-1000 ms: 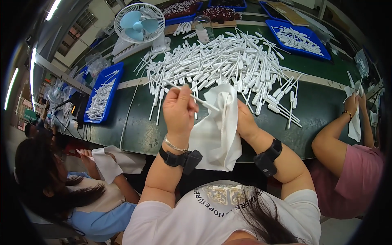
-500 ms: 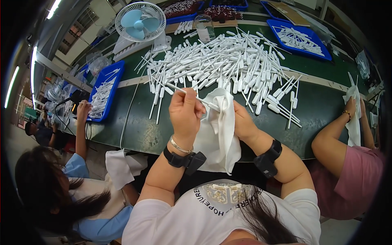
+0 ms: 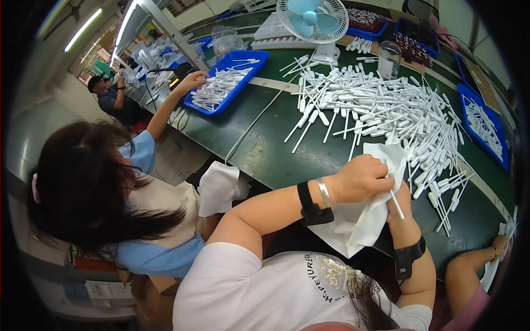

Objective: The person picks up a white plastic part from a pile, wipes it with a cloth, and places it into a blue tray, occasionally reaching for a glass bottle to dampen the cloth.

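Observation:
My left hand [image 3: 364, 179] is closed round a thin white plastic stick [image 3: 397, 204], whose end pokes out below the fingers, pointing down toward my right wrist. A white cloth [image 3: 353, 223] hangs between my hands, with one part rising above my left knuckles. My right hand [image 3: 401, 201] grips the cloth from its right side, fingers mostly hidden behind the folds. Just beyond both hands, a large heap of white plastic sticks with wider, bulb-like ends [image 3: 381, 102] lies on the dark green table [image 3: 259, 146].
Blue trays of sticks stand at the left [image 3: 255, 62] and far right [image 3: 497, 143]. A fan [image 3: 312, 22] and clear bottle [image 3: 388, 63] stand behind the heap. One co-worker [image 3: 138, 204] sits close at left, hand at the tray; another's arm [image 3: 469, 270] is at right.
The view has swung left, so everything sits further right. My left hand has turned over: the stick now points down and right instead of up and left.

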`<action>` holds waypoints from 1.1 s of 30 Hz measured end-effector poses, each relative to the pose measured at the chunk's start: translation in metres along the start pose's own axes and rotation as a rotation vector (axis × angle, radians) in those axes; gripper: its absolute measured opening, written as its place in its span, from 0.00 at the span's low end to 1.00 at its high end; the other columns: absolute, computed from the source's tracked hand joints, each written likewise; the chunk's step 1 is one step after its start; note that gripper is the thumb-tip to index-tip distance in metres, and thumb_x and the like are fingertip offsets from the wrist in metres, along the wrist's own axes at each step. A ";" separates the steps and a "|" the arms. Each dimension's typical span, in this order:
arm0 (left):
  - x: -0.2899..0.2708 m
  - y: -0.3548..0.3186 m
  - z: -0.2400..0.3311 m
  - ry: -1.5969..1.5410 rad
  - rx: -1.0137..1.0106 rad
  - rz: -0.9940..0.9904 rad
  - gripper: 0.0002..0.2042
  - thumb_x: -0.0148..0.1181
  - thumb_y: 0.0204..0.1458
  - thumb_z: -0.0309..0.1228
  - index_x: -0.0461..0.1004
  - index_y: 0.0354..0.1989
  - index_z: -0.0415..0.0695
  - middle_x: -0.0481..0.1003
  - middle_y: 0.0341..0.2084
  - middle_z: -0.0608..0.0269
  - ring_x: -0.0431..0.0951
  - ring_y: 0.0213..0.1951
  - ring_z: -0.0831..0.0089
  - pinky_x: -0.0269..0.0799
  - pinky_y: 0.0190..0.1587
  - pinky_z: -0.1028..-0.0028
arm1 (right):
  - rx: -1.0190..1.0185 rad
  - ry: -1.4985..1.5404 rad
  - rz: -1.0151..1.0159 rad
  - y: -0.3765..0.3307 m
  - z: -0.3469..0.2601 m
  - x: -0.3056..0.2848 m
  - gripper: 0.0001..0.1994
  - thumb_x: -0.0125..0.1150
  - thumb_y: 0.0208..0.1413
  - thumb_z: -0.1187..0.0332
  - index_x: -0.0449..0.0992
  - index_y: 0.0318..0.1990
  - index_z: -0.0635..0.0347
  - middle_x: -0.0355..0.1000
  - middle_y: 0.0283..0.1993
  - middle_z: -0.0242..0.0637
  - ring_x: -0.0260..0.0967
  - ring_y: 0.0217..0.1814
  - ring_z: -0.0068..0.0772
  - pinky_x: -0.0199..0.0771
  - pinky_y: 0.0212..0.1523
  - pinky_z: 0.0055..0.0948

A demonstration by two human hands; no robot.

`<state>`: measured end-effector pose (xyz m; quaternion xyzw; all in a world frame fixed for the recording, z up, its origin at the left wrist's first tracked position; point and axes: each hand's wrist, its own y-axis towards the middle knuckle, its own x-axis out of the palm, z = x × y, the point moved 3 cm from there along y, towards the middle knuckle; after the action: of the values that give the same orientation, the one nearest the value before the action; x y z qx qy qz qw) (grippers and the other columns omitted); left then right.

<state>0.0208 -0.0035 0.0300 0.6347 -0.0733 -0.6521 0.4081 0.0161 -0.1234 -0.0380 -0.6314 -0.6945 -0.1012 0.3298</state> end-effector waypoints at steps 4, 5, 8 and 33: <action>-0.006 0.009 -0.025 -0.022 0.107 0.032 0.03 0.53 0.38 0.26 0.68 0.23 0.48 0.64 0.19 0.65 0.67 0.22 0.67 0.62 0.25 0.70 | 0.010 -0.010 -0.030 -0.005 -0.005 0.007 0.16 0.44 0.53 0.65 0.65 0.46 0.64 0.67 0.41 0.36 0.67 0.38 0.27 0.68 0.38 0.24; -0.009 0.014 -0.041 -0.205 0.011 0.197 0.02 0.52 0.42 0.29 0.66 0.25 0.48 0.65 0.20 0.64 0.68 0.22 0.68 0.62 0.24 0.71 | -0.027 -0.020 -0.039 -0.008 -0.009 0.010 0.16 0.44 0.53 0.65 0.65 0.46 0.64 0.67 0.40 0.36 0.67 0.38 0.27 0.68 0.38 0.24; -0.031 0.025 -0.095 -1.304 -0.796 0.486 0.08 0.44 0.53 0.38 0.62 0.31 0.47 0.67 0.19 0.63 0.67 0.18 0.76 0.62 0.18 0.77 | -0.077 -0.069 -0.027 -0.006 -0.012 0.002 0.15 0.43 0.53 0.66 0.65 0.46 0.64 0.67 0.40 0.36 0.67 0.38 0.27 0.69 0.38 0.25; -0.187 -0.122 -0.445 0.179 -1.408 0.545 0.12 0.53 0.43 0.25 0.65 0.38 0.39 0.67 0.33 0.55 0.70 0.29 0.64 0.65 0.25 0.73 | -0.051 -0.165 0.008 -0.007 -0.014 0.016 0.12 0.47 0.51 0.74 0.68 0.43 0.66 0.68 0.39 0.34 0.66 0.38 0.25 0.66 0.40 0.22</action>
<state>0.3359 0.3810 0.0166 0.2341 0.2393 -0.3670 0.8679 0.0150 -0.1194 -0.0156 -0.6486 -0.7139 -0.0652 0.2557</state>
